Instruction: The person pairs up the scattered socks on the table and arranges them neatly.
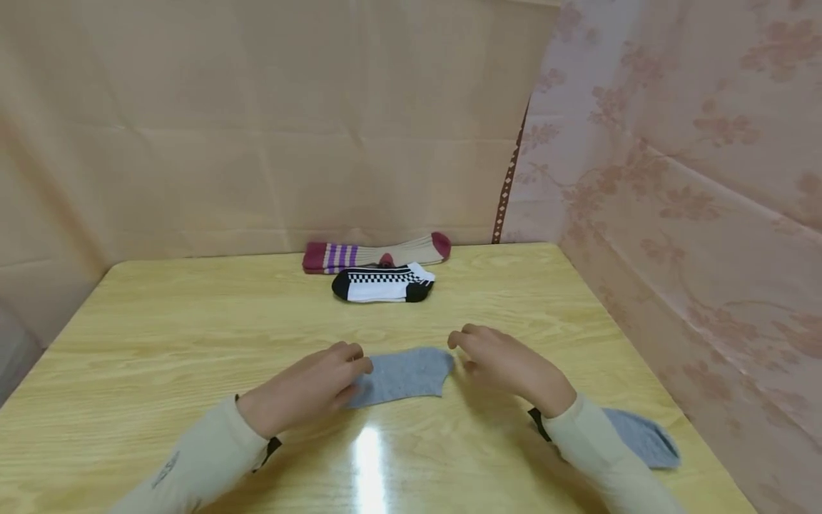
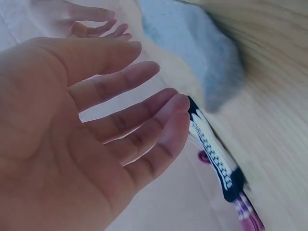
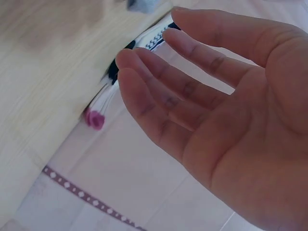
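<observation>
A grey ankle sock (image 1: 406, 375) lies flat on the table between my two hands. My left hand (image 1: 311, 385) hovers at the sock's left end and covers part of it in the head view. In the left wrist view its fingers (image 2: 144, 139) are loosely bent with nothing between them, the grey sock (image 2: 192, 43) beyond. Close to the sock's right end is my right hand (image 1: 510, 364). Its relaxed fingers (image 3: 159, 106) hold nothing in the right wrist view. A second grey sock (image 1: 645, 437) lies at the right, partly hidden by my right sleeve.
Toward the back of the wooden table (image 1: 212, 321) lie black-and-white checked socks (image 1: 379, 289). Behind them, near the far edge, are maroon and cream socks (image 1: 411, 251) with purple stripes. A beige cloth (image 1: 289, 128) hangs behind, and a flowered cloth (image 1: 693, 178) borders the right side.
</observation>
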Action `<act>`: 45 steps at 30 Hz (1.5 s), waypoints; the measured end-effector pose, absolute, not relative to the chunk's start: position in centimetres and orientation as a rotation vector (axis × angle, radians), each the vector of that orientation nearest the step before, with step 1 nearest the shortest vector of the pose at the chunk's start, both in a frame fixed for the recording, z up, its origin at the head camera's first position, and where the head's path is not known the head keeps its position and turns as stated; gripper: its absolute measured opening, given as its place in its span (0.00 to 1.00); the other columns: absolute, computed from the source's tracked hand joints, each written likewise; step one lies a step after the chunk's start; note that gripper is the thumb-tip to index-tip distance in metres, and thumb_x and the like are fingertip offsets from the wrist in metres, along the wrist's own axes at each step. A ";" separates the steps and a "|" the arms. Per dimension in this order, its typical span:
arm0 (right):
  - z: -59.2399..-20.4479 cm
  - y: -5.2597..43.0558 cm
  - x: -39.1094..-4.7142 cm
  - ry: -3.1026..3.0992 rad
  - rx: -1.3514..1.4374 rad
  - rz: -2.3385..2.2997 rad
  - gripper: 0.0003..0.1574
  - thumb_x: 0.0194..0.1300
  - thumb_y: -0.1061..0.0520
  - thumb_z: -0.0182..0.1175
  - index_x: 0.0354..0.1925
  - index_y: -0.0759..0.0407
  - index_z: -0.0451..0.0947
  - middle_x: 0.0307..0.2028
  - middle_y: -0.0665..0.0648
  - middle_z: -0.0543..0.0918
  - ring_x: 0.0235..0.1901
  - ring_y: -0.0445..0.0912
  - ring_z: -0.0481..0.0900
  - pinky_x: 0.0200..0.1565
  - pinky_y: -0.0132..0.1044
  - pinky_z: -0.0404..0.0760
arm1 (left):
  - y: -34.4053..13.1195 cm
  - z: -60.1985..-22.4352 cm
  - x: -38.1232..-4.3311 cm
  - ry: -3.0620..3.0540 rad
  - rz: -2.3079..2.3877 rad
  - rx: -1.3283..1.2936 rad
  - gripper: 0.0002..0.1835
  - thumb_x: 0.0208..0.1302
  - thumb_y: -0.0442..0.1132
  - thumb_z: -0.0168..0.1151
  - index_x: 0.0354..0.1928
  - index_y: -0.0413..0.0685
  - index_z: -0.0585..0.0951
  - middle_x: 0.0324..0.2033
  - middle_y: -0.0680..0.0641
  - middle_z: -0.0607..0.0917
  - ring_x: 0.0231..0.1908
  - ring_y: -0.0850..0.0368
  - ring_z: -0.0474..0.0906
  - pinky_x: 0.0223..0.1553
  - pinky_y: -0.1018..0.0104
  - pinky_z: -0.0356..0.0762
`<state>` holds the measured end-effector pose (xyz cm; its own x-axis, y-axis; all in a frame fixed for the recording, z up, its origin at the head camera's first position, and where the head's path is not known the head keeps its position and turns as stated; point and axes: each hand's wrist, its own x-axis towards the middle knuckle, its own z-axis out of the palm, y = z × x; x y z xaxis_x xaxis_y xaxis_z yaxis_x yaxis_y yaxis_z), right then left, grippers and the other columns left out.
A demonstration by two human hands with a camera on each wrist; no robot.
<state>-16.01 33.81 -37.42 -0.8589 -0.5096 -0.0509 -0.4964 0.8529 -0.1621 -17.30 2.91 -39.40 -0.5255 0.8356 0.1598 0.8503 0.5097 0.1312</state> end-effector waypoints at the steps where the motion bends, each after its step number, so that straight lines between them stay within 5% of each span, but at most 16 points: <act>1: -37.5 34.1 -15.8 2.947 -0.798 -0.215 0.19 0.61 0.70 0.64 0.51 0.64 0.79 0.44 0.59 0.82 0.43 0.51 0.81 0.44 0.43 0.82 | 3.1 -39.3 -17.3 -2.659 -0.303 -1.498 0.13 0.64 0.34 0.67 0.50 0.43 0.83 0.42 0.47 0.81 0.40 0.56 0.75 0.40 0.64 0.80; 20: -38.3 38.1 -13.6 3.025 -0.640 -0.302 0.23 0.63 0.67 0.65 0.56 0.66 0.74 0.46 0.61 0.81 0.33 0.43 0.78 0.33 0.35 0.79 | 5.7 -39.1 -17.6 -2.624 -0.314 -1.570 0.13 0.64 0.35 0.67 0.50 0.43 0.82 0.44 0.46 0.81 0.41 0.55 0.77 0.42 0.65 0.81; 31: -38.1 39.4 -12.7 3.046 -0.586 -0.336 0.23 0.62 0.68 0.65 0.55 0.67 0.74 0.49 0.63 0.81 0.39 0.49 0.81 0.37 0.37 0.81 | 7.7 -39.3 -17.2 -2.543 -0.286 -1.626 0.12 0.63 0.34 0.68 0.48 0.43 0.83 0.40 0.48 0.81 0.37 0.57 0.75 0.37 0.69 0.79; 39: -38.3 41.2 -11.6 3.062 -0.533 -0.376 0.15 0.62 0.70 0.63 0.48 0.64 0.75 0.40 0.58 0.81 0.26 0.40 0.70 0.25 0.31 0.72 | 9.3 -39.5 -16.8 -2.555 -0.247 -1.667 0.11 0.63 0.32 0.66 0.48 0.45 0.83 0.38 0.49 0.81 0.34 0.60 0.74 0.34 0.71 0.77; 45: -38.1 42.5 -11.0 3.066 -0.486 -0.388 0.13 0.60 0.72 0.61 0.43 0.64 0.75 0.36 0.55 0.78 0.25 0.41 0.67 0.24 0.31 0.69 | 10.9 -39.2 -16.6 -2.496 -0.187 -1.711 0.10 0.64 0.34 0.66 0.47 0.47 0.83 0.37 0.50 0.80 0.33 0.62 0.73 0.34 0.73 0.77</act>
<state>-11.00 42.49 -38.09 -0.9516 -0.3062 0.0257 -0.3030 0.9209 -0.2454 -16.57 10.92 -39.23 -0.3593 0.9195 0.1596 0.9330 0.3577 0.0396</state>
